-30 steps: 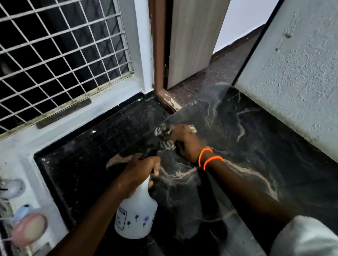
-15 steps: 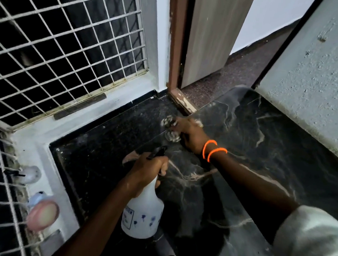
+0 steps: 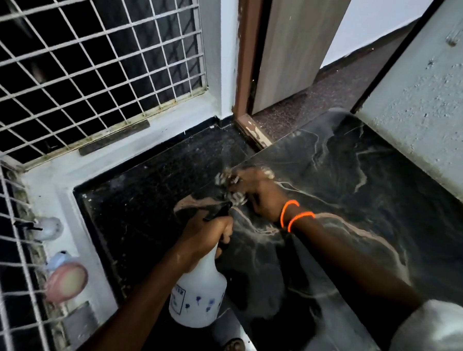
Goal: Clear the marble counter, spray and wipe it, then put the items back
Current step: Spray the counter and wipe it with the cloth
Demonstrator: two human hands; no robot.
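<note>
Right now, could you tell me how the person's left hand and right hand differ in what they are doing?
The left hand grips the neck of the white spray bottle, held upright; the right hand presses a crumpled cloth onto the marble counter. The left hand is nearer the camera; the right hand reaches farther, toward the counter's edge. The right wrist wears orange bands; the left wrist is bare. Both are over the dark counter.

One head-worn wide-angle view looks forward and steeply down from close above the dark marble surface [image 3: 358,182], facing the corner where the grilled window [image 3: 97,61] meets the door [image 3: 293,44]; both forearms reach in from below.
</note>
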